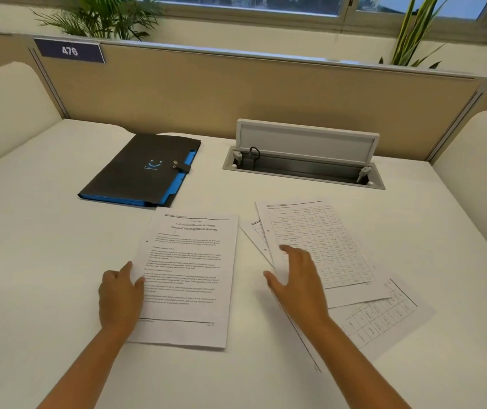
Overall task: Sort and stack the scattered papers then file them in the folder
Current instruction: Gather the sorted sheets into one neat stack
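Two hands in my feed, both low over a white desk (44,231). Left hand (119,296) has its fingers curled on the left edge of a text page (189,276), thumb on top of the sheet, pinching that edge. Right hand (298,278) is spread flat, fingers apart, palm down on the left side of a table-printed sheet (319,240); I can't tell how hard it presses.

Folder (142,169): black, matte, flat rectangle, snap strap shut, lying closed at the back left, well apart from both hands. Blue tabbed dividers show along its right and front edges; contents I can't see. Small blue smile mark on the cover.

Papers: the text page lies alone, just in front of the folder. The table sheet tops a fanned pile; another gridded sheet (383,317) sticks out beneath it at the lower right, and corners of more pages (255,234) peek out at its left. All thin white paper, black print, too blurred to read.

Cable well (301,169) in the desk behind the pile: grey metal trough, lid tipped up, a black plug inside at the left end.

Beige partition (236,93) behind, tagged 476.
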The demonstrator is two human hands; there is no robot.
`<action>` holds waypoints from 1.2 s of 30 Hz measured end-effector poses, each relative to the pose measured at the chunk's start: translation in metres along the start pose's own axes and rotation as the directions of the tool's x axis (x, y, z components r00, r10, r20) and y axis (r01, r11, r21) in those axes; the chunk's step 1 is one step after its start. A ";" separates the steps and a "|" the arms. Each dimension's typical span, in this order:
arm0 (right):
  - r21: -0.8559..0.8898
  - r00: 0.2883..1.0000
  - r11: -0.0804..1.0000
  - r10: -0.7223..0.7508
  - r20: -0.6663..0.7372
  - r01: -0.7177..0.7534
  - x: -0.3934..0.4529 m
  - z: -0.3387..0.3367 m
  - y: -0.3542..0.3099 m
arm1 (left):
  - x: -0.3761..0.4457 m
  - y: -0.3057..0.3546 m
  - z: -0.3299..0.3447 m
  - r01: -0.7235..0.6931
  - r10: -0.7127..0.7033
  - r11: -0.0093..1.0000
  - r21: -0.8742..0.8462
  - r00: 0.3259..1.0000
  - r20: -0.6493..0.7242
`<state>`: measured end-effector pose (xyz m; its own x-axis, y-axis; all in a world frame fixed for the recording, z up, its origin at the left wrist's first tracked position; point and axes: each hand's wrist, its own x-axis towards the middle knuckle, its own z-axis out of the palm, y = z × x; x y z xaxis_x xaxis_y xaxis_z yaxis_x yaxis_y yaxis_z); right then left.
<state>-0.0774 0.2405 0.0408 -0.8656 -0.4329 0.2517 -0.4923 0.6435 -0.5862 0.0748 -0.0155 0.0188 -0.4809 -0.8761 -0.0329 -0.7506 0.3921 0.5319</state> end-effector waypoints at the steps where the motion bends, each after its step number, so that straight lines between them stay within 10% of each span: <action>1: -0.045 0.997 0.998 0.055 0.049 -0.052 0.004 -0.005 0.012 | 0.001 -0.001 0.000 0.001 -0.001 1.000 -0.002 1.000 0.000; 13: -0.181 0.938 0.982 0.108 0.331 -0.049 -0.008 -0.024 0.079 | -0.018 0.045 0.014 -0.234 0.231 0.972 -0.039 0.971 -0.063; 20: -0.225 0.956 0.970 0.144 0.254 -0.086 -0.014 -0.017 0.083 | -0.051 0.081 0.053 -0.583 0.588 0.809 -0.076 0.795 0.150; 31: -0.182 0.950 0.966 0.221 0.220 -0.183 -0.008 -0.026 0.076 | -0.049 0.080 0.063 -0.648 0.658 0.752 -0.122 0.726 0.200; 36: -0.229 0.938 0.969 0.164 0.306 -0.094 -0.010 -0.029 0.072 | -0.059 0.083 0.070 -0.763 0.760 0.629 -0.147 0.564 0.323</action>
<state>-0.1072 0.3092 0.0179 -0.8643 -0.4939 -0.0954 -0.4163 0.8088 -0.4154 0.0094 0.0878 0.0059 -0.9880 -0.1055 0.1126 -0.0381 0.8741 0.4842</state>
